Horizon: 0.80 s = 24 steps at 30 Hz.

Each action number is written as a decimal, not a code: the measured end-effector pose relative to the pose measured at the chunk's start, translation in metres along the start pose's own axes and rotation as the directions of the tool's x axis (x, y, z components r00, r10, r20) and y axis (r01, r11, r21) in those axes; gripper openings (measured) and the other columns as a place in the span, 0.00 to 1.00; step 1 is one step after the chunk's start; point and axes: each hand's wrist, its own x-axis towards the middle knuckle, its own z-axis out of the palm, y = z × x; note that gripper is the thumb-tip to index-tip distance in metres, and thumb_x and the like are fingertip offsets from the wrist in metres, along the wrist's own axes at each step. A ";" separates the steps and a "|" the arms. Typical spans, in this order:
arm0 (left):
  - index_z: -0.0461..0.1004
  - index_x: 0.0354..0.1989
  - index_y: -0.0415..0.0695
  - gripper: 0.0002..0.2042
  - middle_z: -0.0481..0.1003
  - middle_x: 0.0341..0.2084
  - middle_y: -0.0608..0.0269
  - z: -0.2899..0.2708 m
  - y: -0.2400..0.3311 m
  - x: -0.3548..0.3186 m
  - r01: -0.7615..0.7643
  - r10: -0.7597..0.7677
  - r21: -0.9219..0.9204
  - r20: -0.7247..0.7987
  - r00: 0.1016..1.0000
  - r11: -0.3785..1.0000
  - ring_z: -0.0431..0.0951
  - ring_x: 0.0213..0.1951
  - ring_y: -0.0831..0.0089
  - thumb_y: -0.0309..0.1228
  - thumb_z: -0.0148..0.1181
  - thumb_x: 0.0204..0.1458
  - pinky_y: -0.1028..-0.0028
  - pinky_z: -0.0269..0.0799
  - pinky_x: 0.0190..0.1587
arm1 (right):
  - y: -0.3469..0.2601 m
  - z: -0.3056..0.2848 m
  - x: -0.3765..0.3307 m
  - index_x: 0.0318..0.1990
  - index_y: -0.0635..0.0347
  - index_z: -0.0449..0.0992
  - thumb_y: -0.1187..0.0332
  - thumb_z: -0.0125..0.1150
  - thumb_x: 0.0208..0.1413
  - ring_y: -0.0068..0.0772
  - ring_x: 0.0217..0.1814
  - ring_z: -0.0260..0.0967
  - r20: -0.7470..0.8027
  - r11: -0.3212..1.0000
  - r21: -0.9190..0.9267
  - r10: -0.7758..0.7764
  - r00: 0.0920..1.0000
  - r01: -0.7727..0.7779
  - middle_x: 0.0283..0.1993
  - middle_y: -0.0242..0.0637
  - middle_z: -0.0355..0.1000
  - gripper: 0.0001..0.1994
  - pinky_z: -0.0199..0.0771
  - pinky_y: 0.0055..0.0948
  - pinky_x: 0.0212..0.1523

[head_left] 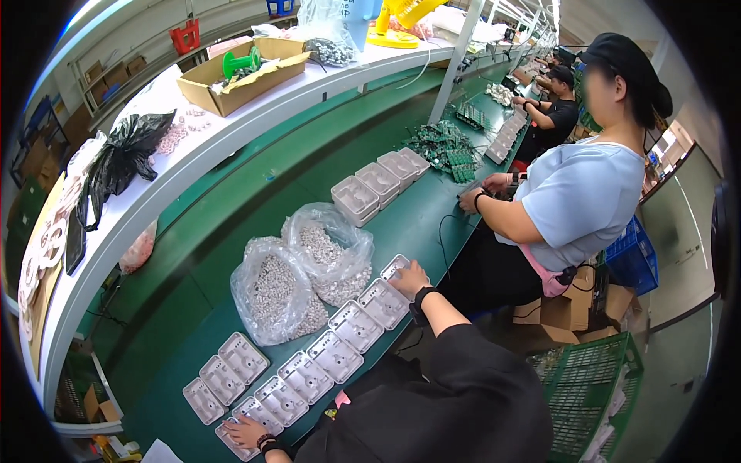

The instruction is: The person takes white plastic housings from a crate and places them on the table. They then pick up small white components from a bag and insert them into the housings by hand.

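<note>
Row of open pale shells (334, 356) slants along the near edge of the green surface (409, 224), hollow sides up, set edge to edge or nearly so. Left hand (244, 434) on the near-end shell (238, 452): grip loosely spread, palm down; cannot tell whether it closes on the rim. Right hand (411, 280) at the far-end shell (394, 265): fingers bent over its near side, gap hidden, hold uncertain.

Three more shells (223, 379) lie in a short line beside the row, left of two clear bags (272, 297) of small white parts. Stacked shells (378, 184) further up, then green boards (448, 147) and a co-worker (579, 185).

Step in hand, my reading: lining up the row, a hand at each end. Next move would call for light, even pressure, keeping shells flat and unturned.
</note>
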 end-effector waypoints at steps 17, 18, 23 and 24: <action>0.57 0.53 0.48 0.27 0.61 0.50 0.59 0.009 -0.018 0.016 -0.070 0.055 -0.214 -0.074 0.996 0.974 0.59 0.52 0.62 0.49 0.45 0.47 0.51 0.55 0.49 | -0.101 0.006 0.008 0.40 0.59 0.71 0.60 0.56 0.42 0.55 0.55 0.50 -0.619 0.969 -0.061 -0.225 0.752 0.239 0.49 0.53 0.58 0.17 0.49 0.51 0.54; 0.57 0.53 0.48 0.27 0.61 0.50 0.59 0.010 -0.021 0.017 -0.025 0.014 -0.196 -0.057 0.998 0.980 0.59 0.52 0.62 0.49 0.45 0.47 0.51 0.55 0.49 | -0.129 0.006 0.003 0.38 0.59 0.72 0.63 0.56 0.41 0.54 0.55 0.50 -0.692 0.857 -0.014 -0.380 0.614 0.515 0.48 0.53 0.58 0.15 0.50 0.49 0.53; 0.57 0.54 0.48 0.27 0.61 0.49 0.58 -0.001 -0.007 0.015 -0.035 0.028 -0.168 -0.041 0.999 0.985 0.59 0.51 0.60 0.48 0.46 0.47 0.53 0.54 0.50 | -0.269 0.015 -0.032 0.30 0.59 0.71 0.73 0.44 0.44 0.43 0.34 0.66 -0.292 0.332 -0.052 -0.907 0.303 0.942 0.31 0.41 0.68 0.08 0.66 0.38 0.34; 0.58 0.53 0.47 0.27 0.62 0.49 0.57 0.002 -0.004 0.018 -0.032 0.035 -0.207 0.012 0.999 0.978 0.60 0.50 0.60 0.49 0.46 0.46 0.55 0.55 0.50 | -0.275 0.035 -0.003 0.30 0.60 0.72 0.71 0.44 0.45 0.42 0.36 0.66 -0.163 0.413 -0.141 -0.906 0.390 0.900 0.32 0.43 0.68 0.08 0.67 0.38 0.35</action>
